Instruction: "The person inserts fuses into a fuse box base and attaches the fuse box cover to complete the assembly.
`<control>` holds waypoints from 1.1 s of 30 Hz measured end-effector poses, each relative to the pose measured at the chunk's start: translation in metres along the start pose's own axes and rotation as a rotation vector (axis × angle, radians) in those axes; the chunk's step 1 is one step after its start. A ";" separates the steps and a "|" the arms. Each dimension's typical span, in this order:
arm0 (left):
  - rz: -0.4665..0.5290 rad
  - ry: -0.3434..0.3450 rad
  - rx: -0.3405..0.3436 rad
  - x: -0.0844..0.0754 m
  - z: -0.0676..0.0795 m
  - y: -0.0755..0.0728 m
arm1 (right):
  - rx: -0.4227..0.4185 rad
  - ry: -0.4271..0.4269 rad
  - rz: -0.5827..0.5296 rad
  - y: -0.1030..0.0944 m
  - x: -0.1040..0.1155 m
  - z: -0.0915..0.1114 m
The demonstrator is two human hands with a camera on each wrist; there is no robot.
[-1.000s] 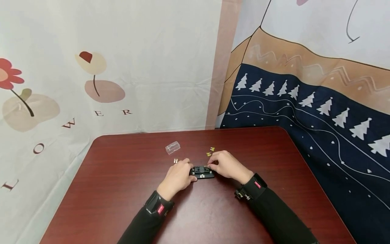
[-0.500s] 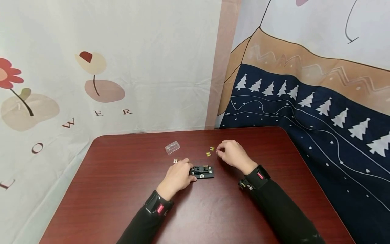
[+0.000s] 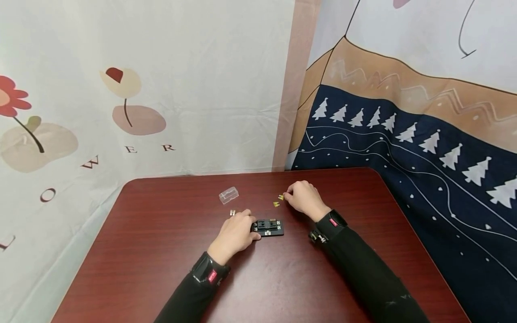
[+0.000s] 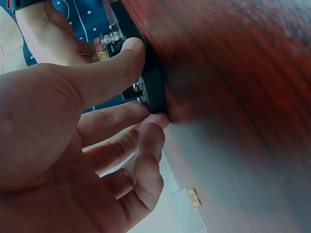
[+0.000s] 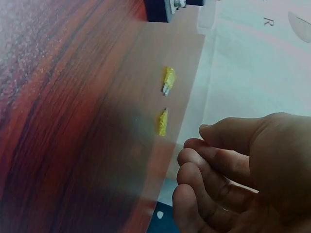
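Observation:
My left hand (image 3: 234, 233) grips the left end of a black fuse block (image 3: 268, 227), thumb along its near edge and fingers at the far side. In the left wrist view, metal terminals show on the block (image 4: 154, 87), and a tan-orange fuse (image 4: 103, 56) sits in it. Beyond the block, my right hand (image 3: 305, 198) is beside two yellow blade fuses, one nearer (image 3: 276, 204) and one farther (image 3: 281, 197). The right wrist view shows its fingers loosely bent, apart from both the upper fuse (image 5: 168, 80) and the lower fuse (image 5: 163, 122), holding nothing.
A clear plastic cover (image 3: 229, 195) lies toward the back of the brown table (image 3: 161, 251). Between it and my left hand is a small pale fuse (image 3: 232, 212). Printed curtains (image 3: 226, 89) hang behind the table.
My right hand has left the block's right end, moved back and right, then slightly left to the yellow fuses. My left hand has stayed on the block.

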State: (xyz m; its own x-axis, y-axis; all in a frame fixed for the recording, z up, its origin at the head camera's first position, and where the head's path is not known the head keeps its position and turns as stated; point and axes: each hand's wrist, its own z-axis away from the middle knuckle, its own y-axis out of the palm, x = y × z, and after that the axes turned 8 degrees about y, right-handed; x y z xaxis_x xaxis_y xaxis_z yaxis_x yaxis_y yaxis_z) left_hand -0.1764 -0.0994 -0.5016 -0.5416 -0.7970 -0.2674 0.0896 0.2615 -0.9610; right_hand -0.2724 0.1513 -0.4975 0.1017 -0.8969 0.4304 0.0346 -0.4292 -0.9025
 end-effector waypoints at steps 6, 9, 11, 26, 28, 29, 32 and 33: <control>-0.006 0.010 -0.007 0.001 0.001 0.002 | 0.030 0.050 0.027 0.005 0.007 -0.003; -0.009 0.010 -0.007 0.001 0.000 0.002 | 0.028 0.061 0.044 0.006 0.010 -0.004; -0.012 0.009 -0.006 0.001 0.000 0.002 | 0.022 0.068 0.054 0.007 0.012 -0.005; -0.011 0.001 -0.008 0.000 0.000 0.001 | 0.018 0.085 0.093 0.014 0.011 -0.009; -0.010 0.001 -0.006 0.000 0.000 0.000 | 0.021 0.082 0.098 0.013 0.011 -0.009; -0.010 0.003 -0.006 0.000 0.000 0.000 | 0.020 0.082 0.100 0.013 0.012 -0.009; -0.009 0.006 -0.006 0.000 0.000 0.000 | 0.015 0.079 0.104 0.014 0.012 -0.009; -0.009 0.006 -0.006 0.000 0.000 0.000 | 0.012 0.076 0.106 0.015 0.013 -0.009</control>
State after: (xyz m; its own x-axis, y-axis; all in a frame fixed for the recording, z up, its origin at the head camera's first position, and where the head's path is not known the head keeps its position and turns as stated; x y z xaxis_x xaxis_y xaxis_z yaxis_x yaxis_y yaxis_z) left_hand -0.1764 -0.0996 -0.5022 -0.5476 -0.7958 -0.2586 0.0797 0.2580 -0.9628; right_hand -0.2792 0.1328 -0.5052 0.0299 -0.9428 0.3320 0.0395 -0.3308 -0.9429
